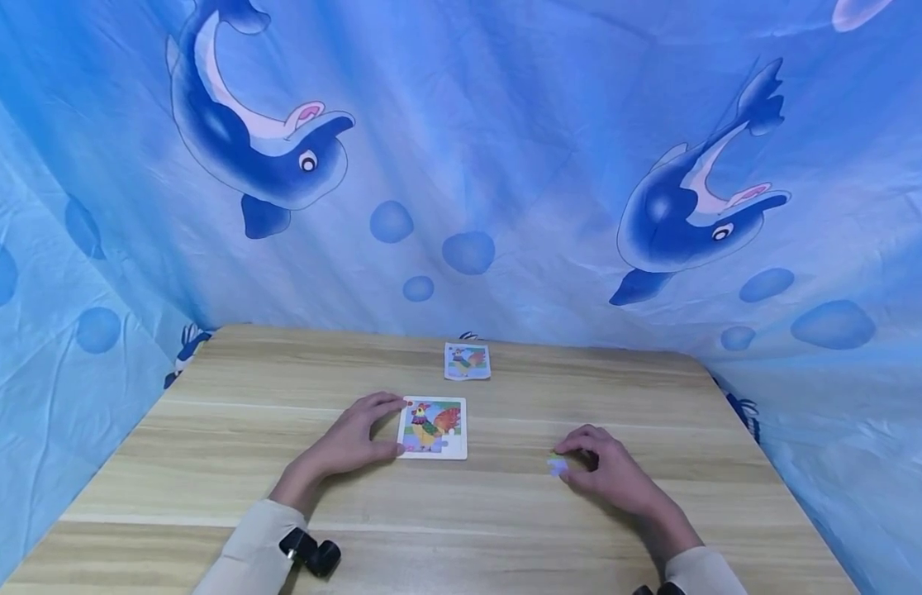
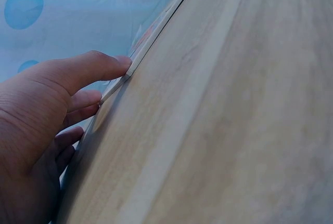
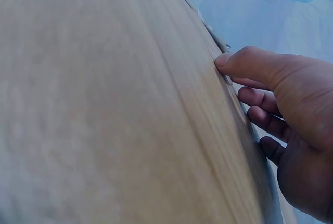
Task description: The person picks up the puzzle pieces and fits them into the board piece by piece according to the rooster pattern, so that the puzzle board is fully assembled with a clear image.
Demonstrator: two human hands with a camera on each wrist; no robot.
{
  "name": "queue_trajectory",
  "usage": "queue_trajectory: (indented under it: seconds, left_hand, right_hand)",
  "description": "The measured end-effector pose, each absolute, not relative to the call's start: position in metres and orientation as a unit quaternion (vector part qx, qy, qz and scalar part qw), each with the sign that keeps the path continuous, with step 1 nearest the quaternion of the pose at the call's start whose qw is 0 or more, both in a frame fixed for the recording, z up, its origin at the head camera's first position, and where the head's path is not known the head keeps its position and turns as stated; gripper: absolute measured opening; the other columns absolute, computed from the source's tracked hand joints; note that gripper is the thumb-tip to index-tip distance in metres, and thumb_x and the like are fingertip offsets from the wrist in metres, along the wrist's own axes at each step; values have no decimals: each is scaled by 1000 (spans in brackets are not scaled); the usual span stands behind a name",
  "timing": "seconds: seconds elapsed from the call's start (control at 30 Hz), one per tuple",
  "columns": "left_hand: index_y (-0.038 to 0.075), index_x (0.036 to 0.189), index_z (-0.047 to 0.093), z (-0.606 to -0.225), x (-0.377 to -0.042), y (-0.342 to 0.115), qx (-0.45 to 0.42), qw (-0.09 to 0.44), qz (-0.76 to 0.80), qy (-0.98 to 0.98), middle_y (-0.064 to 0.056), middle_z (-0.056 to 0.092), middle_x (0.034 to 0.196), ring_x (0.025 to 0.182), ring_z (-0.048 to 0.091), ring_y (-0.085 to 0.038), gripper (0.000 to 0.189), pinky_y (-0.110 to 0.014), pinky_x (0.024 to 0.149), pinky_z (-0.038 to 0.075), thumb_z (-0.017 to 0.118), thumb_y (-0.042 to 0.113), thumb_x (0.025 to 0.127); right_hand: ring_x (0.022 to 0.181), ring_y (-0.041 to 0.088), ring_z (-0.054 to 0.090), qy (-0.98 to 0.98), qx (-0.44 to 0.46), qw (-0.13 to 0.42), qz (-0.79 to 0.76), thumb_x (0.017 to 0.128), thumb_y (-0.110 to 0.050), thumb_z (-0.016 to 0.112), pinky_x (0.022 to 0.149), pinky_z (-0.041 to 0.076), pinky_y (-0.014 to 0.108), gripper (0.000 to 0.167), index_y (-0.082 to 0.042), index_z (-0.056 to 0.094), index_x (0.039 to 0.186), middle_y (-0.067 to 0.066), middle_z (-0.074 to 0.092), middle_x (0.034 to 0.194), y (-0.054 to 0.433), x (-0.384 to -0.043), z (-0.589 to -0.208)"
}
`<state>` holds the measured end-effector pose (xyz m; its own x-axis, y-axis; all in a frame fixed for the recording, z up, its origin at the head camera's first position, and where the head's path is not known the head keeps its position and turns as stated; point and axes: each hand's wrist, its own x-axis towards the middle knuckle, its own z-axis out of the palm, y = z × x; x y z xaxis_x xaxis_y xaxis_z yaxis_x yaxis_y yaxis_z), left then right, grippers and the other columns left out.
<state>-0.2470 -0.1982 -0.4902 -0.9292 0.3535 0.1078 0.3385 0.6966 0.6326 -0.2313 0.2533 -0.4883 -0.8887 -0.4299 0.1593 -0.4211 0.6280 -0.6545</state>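
Note:
A square jigsaw puzzle [image 1: 435, 423] with a rooster picture and a white border lies on the table, its lower right corner showing the bare pale backing. My left hand [image 1: 351, 438] grips the puzzle's left side, thumb at the near corner and a fingertip by the far one. The left wrist view shows the thumb [image 2: 112, 67] against the board's thin edge. Some way to the right, my right hand [image 1: 611, 469] pinches a small green and lilac puzzle piece [image 1: 557, 465] between thumb and fingers, at the tabletop. In the right wrist view that piece is mostly hidden.
Behind the puzzle lies a square picture card [image 1: 467, 362] with the same rooster. Everything rests on a wood-grain table [image 1: 461, 521]. A blue curtain [image 1: 506, 165] printed with dolphins hangs past the table's far edge and along its sides.

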Motion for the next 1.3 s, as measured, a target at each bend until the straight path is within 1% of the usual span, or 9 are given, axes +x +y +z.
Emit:
queue_trajectory:
  seconds: [0.43,0.57,0.7,0.83,1.03,1.13,1.27,1.3]
  left_hand:
    - [17,150,55,-491,-246,-199,183,12,346,920,-12,44,160,150,37,-43,72,-70,116,34,78,42,86]
    - [18,151,55,-490,-246,-199,180,16,345,921,-12,44,160,151,36,-43,72,-70,117,33,78,42,86]
    - [17,151,55,-489,-245,-199,183,15,346,920,-13,44,160,150,36,-44,73,-71,116,33,78,42,86]
    - [19,151,55,-490,-245,-199,179,17,347,921,-11,44,160,151,36,-42,73,-70,117,32,78,41,86]
    - [18,151,55,-490,-245,-199,180,18,349,920,-11,44,160,151,36,-42,73,-70,117,32,78,39,85]
    - [18,150,55,-489,-245,-198,184,14,347,920,-11,45,159,151,36,-42,72,-70,117,33,78,40,85]
    - [18,151,55,-489,-245,-199,192,10,343,920,-12,45,159,150,37,-42,72,-70,117,33,77,41,86]
    - [18,151,55,-489,-246,-199,193,9,342,920,-12,45,160,150,36,-43,72,-70,117,33,77,42,87]
  right_hand:
    - [110,18,56,894,-237,15,-380,87,-29,84,87,51,23,24,-25,76,109,-3,65,119,254,-234,-491]
    - [110,16,56,901,-228,14,-369,87,-30,84,88,50,22,23,-25,76,108,-4,65,118,253,-233,-492]
    - [109,14,57,910,-219,-1,-353,85,-29,85,90,51,23,23,-26,76,106,-8,66,115,249,-232,-492]
    - [107,14,59,914,-211,-20,-346,81,-26,88,92,52,25,24,-26,77,103,-9,66,112,241,-233,-490]
    - [105,16,62,905,-220,-22,-363,81,-25,88,91,53,26,24,-24,77,102,-5,67,112,222,-239,-489]
    - [103,15,61,900,-229,-21,-370,81,-24,88,88,52,25,24,-22,77,103,-4,67,111,209,-242,-489]
    - [98,14,60,888,-240,-18,-391,81,-22,88,81,51,22,25,-19,78,104,-3,67,110,192,-246,-485]
    - [98,14,61,886,-241,-20,-395,81,-22,88,81,52,21,25,-19,78,104,-3,66,110,187,-246,-484]
